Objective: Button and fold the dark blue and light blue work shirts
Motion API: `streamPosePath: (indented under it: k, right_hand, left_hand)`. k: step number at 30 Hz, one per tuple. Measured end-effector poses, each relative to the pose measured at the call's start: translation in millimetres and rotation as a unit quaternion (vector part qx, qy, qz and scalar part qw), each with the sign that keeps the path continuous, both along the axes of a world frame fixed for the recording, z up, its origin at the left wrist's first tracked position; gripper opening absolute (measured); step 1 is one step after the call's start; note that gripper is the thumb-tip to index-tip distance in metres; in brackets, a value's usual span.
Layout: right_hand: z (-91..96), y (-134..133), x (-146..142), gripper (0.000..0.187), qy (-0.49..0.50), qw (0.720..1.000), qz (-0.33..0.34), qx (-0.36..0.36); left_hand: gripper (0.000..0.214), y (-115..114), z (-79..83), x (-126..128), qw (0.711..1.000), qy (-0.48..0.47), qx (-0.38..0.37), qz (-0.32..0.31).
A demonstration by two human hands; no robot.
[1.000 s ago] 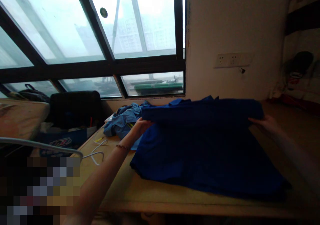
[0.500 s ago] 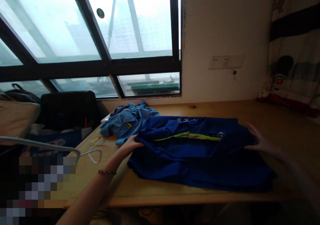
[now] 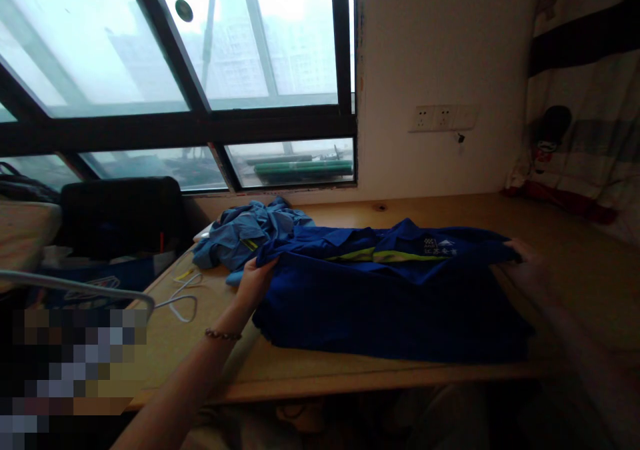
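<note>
Blue shirt (image 3: 390, 303) between hands | left hand (image 3: 255, 278) grip pinches its edge | right hand (image 3: 526, 265) grip blurred, cannot tell

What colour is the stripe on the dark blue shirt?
Yellow-green stripe across the dark blue shirt, head view.

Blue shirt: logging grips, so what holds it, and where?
Left hand pinches the blue shirt at its left edge; right hand meets its right end, grip blurred.

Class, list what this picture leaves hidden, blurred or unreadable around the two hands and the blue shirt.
Head view:
Right hand: motion-blurred, grip on the blue shirt unclear.
White print on the shirt: too small to read.
Bottom-left corner: pixelated patch covers everything there.
</note>
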State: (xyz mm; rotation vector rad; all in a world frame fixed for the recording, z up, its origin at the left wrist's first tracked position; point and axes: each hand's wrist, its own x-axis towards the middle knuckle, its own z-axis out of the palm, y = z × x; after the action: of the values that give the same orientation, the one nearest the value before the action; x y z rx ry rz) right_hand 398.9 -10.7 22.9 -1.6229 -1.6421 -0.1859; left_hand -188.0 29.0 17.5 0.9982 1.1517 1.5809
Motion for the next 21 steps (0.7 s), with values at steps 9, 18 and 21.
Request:
streamPosePath:
  k: [9,18,21]
  right_hand:
    - [-85.0,-76.4,15.6,0.036,-0.012,0.99,0.057,-0.126]
    - [-36.8,-78.9,-9.0,0.101,0.135,0.953,0.142,-0.229]
    - [-37.4,-68.8,-12.4,0.085,0.179,0.941,0.079,-0.275]
  left_hand:
    - [0.032,-48.2,-16.6,-44.1,0.936,0.325,-0.065,-0.116]
    - [0.074,-73.3,-1.6,-5.9,0.698,0.7,0.146,-0.041]
    - [0.072,-82.4,10.1,14.2,0.639,0.746,0.182,-0.046]
